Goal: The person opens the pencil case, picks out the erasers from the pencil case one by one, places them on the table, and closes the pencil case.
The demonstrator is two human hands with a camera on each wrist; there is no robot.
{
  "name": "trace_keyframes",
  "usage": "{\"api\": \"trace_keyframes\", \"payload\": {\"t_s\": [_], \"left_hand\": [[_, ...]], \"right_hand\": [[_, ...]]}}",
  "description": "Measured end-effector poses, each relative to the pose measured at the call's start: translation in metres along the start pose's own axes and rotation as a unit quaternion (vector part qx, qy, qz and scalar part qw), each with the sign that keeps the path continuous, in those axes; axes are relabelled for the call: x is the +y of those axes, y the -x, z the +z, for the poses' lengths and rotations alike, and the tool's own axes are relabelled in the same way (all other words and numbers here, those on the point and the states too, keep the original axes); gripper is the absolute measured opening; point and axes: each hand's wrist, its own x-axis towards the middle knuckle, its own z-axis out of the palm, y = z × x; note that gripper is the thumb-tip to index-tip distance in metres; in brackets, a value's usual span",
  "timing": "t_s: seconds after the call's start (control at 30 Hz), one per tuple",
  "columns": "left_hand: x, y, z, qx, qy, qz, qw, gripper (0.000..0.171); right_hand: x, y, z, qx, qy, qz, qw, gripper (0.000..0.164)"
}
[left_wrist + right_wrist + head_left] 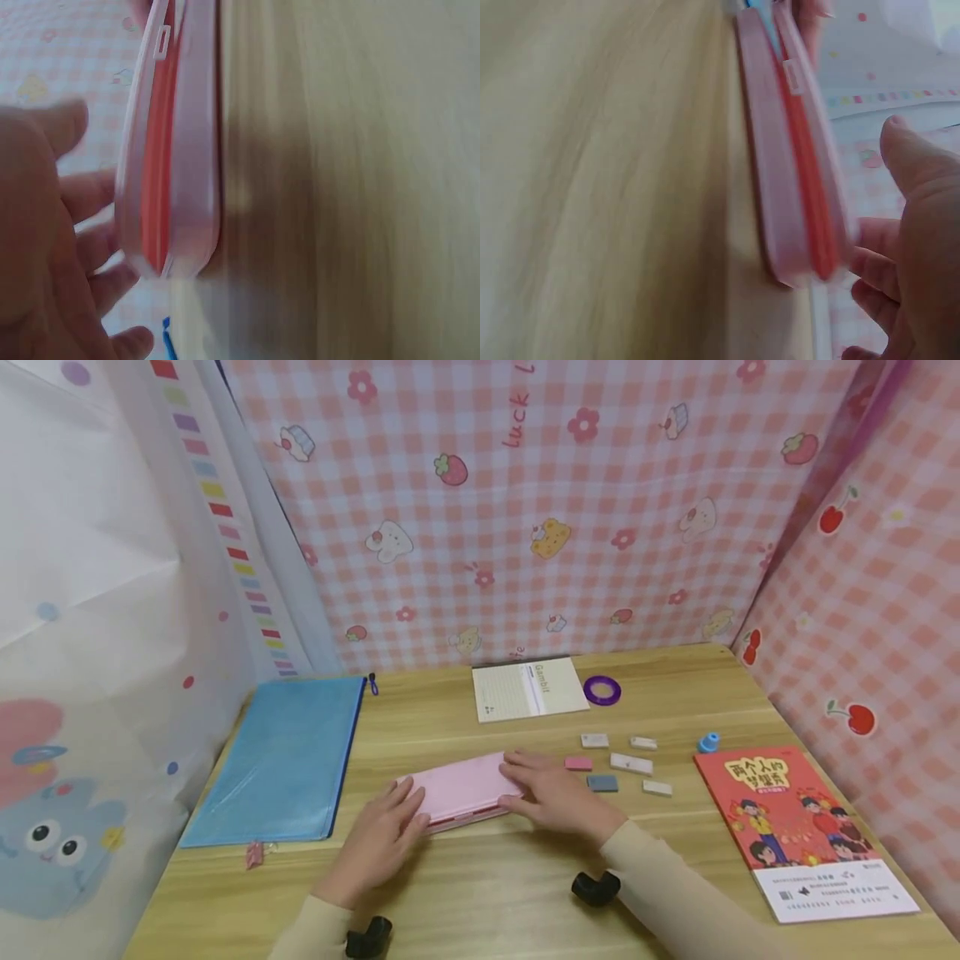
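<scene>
A pink pencil case (457, 787) lies flat in the middle of the wooden table. Its lid looks slightly raised, and a red inner layer (157, 165) shows along the front side, beside a small clasp (793, 77). At the case's left end, my left hand (378, 835) touches the lid with its fingers, the thumb held apart in the left wrist view. My right hand (558, 793) rests its fingers on the right end of the lid. In the right wrist view that thumb also stands away from the case. Neither hand curls around it.
Several erasers (632, 764) lie right of the case. Behind them are a notepad (525, 691) and a purple tape roll (602, 690). A blue zip folder (277, 760) lies left, a red book (795, 827) right, with a small blue object (708, 742) by its corner.
</scene>
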Motion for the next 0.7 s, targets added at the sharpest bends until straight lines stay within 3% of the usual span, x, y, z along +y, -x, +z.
{"api": "trace_keyframes", "payload": {"t_s": [0.13,0.27,0.7], "left_hand": [[0.001,-0.004,0.010,-0.005,-0.043,-0.020,0.9989,0.050],[0.004,-0.002,0.014,-0.015,-0.055,-0.043,0.9975,0.052],[0.013,0.001,0.013,-0.020,-0.046,-0.077,0.9957,0.056]], "right_hand": [[0.001,-0.012,0.018,-0.036,0.049,0.008,0.998,0.071],[-0.006,-0.014,0.024,-0.060,0.057,0.016,0.996,0.071],[-0.015,-0.012,0.025,-0.047,0.064,0.031,0.996,0.071]]}}
